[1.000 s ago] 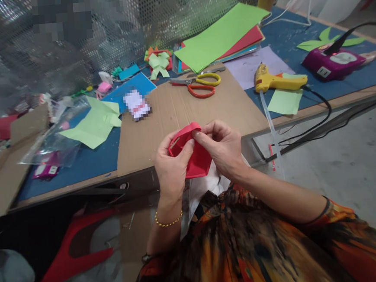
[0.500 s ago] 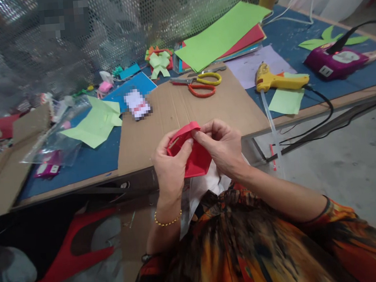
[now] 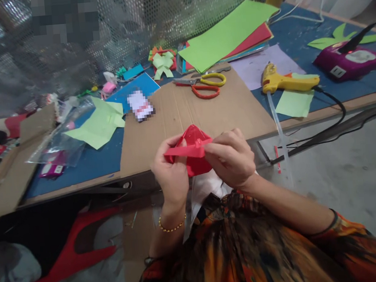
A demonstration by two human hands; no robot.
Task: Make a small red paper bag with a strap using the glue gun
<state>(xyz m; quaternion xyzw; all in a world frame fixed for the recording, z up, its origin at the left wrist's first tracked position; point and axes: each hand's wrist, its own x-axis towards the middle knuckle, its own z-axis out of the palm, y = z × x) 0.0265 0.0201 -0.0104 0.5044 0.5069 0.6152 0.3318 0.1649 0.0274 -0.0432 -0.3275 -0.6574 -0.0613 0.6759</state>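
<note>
Midway, red piece (image 3: 197, 165), held between left grip (image 3: 170, 167), right grip (image 3: 233, 158)

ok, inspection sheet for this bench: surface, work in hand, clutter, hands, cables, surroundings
Surface: blue tabletop, partly covered by a cardboard sheet.
Work in hand: red piece with a band across it, near the table's front edge.
Clutter: scissors on the cardboard, blades leftward; yellow glue gun lying over paper, its clear stick overhanging the edge; green paper stacked at the back; plastic bag at left.
Hands: left hand and right hand both hold the red piece.
Cables: black cable from the gun hangs over the edge; white cable at far right.
Surroundings: perforated panel behind; grey floor at right. Other people's hands: nothing seen.
</note>
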